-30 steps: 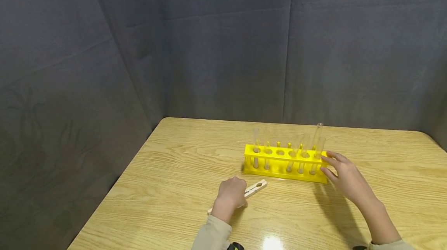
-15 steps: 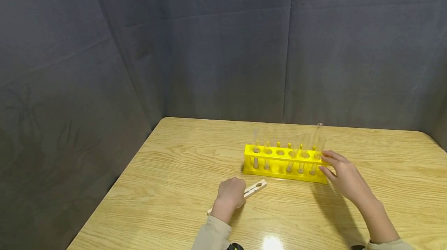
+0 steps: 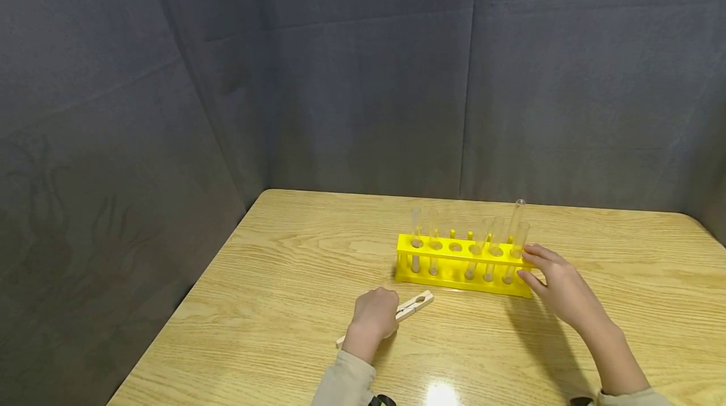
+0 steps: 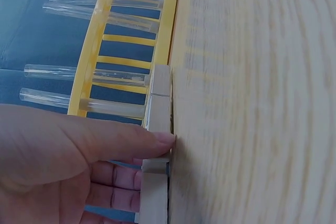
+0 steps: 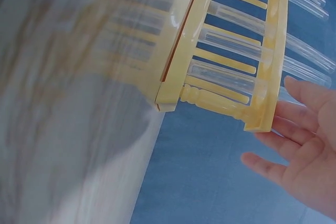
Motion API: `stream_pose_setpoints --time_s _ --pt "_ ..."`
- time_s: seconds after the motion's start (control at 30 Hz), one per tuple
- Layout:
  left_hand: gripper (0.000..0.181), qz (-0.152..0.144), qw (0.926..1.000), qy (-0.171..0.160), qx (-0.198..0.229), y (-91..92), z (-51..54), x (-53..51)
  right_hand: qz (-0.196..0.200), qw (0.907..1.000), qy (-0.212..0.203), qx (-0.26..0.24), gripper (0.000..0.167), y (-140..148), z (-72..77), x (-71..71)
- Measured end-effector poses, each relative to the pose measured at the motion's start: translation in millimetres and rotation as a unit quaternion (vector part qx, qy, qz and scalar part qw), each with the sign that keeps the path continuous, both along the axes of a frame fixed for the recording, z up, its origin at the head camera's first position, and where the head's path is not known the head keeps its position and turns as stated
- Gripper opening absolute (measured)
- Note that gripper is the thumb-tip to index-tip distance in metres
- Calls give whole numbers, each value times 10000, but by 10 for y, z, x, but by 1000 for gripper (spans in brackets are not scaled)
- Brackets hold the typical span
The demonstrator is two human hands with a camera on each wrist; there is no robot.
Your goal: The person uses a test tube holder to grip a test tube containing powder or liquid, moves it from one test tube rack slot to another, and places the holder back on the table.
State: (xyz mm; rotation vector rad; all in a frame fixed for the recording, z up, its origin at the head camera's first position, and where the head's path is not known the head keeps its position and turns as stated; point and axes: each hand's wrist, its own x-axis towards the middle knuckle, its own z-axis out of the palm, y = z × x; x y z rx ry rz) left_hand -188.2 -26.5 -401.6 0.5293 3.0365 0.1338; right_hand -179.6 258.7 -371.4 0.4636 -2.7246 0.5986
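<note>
I list: one wooden clamp (image 3: 414,306), pinched in the left hand (image 3: 373,318), slanting just in front of a yellow rack (image 3: 459,284). Rack: clear tubes (image 3: 497,229) seated in it, right end gripped by the right hand (image 3: 567,287). Wood-grain table (image 3: 255,286) beneath; dark cloth (image 3: 363,103) behind.

One light wood-grain worktop (image 3: 272,280), two rounded corners showing at its far edge. One yellow plastic test-tube rack (image 3: 464,256), set in from that edge. Six round holes (image 3: 455,247) in the rack's front row. Six clear cylindrical test tubes (image 3: 495,229): five in those holes, one behind, toward the worktop's far right corner. Yellow upright pegs (image 3: 452,233): at least four, rest hard to tell through tubes. One pale wooden clothespin (image 3: 409,310), farther from the far edge. Two bare hands: left hand (image 3: 375,313), right hand (image 3: 563,283). Two beige sleeves (image 3: 344,381).
</note>
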Motion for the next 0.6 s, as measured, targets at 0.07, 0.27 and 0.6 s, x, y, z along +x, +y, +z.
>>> stream_pose_setpoints --time_s 0.07,0.27,0.6 --pt "18 44 10000 -33 28 0 12 14 13 10000 -19 -3 40 2 3 1" --pt "19 26 9998 -6 199 -28 22 30 47 9999 -160 -1 40 8 19 -6" --pt "23 160 9995 -89 243 -40 73 32 55 9998 -178 -15 40 14 27 -13"
